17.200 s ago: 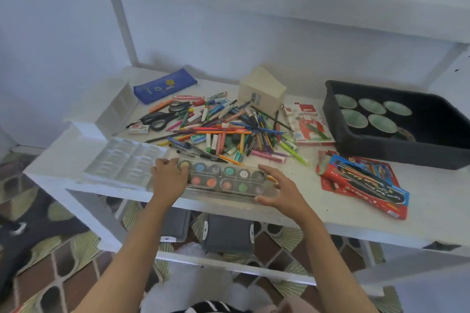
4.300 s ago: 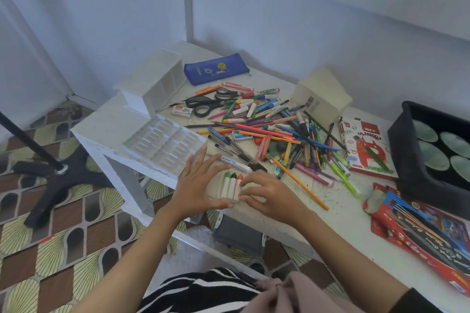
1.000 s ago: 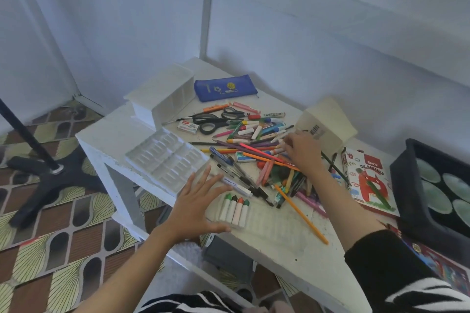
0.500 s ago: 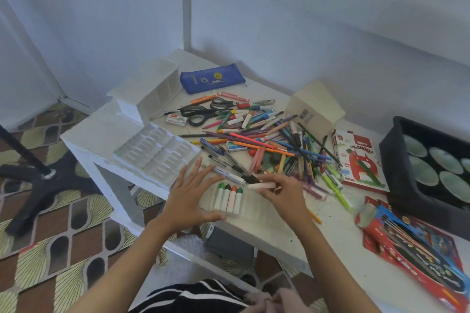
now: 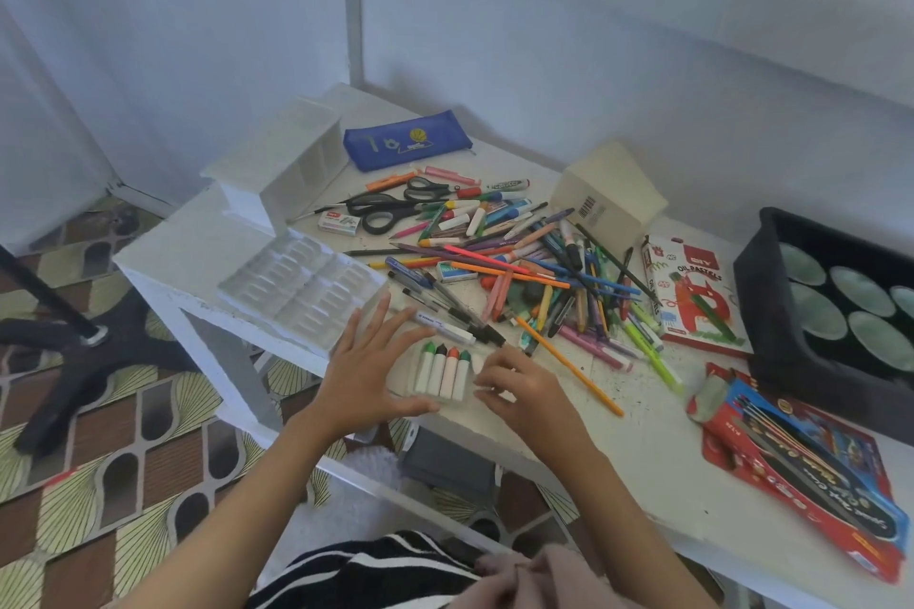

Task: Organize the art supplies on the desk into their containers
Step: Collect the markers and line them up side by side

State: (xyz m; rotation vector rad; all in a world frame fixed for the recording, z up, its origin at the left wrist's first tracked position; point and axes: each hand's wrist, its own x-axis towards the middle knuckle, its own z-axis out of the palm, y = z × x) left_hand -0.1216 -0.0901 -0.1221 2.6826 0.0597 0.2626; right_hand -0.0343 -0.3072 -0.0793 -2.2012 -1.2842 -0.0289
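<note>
A clear plastic crayon tray (image 5: 401, 378) lies at the desk's front edge with several white-wrapped crayons (image 5: 442, 373) side by side in it, tips pointing away. My left hand (image 5: 366, 373) rests flat with spread fingers on the tray's left end. My right hand (image 5: 519, 388) is curled over the tray just right of the crayons and pinches a pale crayon (image 5: 477, 363), mostly hidden under its fingers. Behind lies a big loose pile of pens, pencils and markers (image 5: 524, 262).
On the white desk (image 5: 643, 460) stand a white compartment organiser (image 5: 282, 163), a white moulded insert (image 5: 301, 284), a blue pencil case (image 5: 408, 140), scissors (image 5: 386, 208), a cardboard box (image 5: 608, 193), an oil pastels box (image 5: 692, 292), a black bin (image 5: 754, 292) and a red pack (image 5: 801, 470).
My right hand reached into the pile, came back with a pale crayon and has lowered it to the tray beside the others. My left hand has stayed on the tray.
</note>
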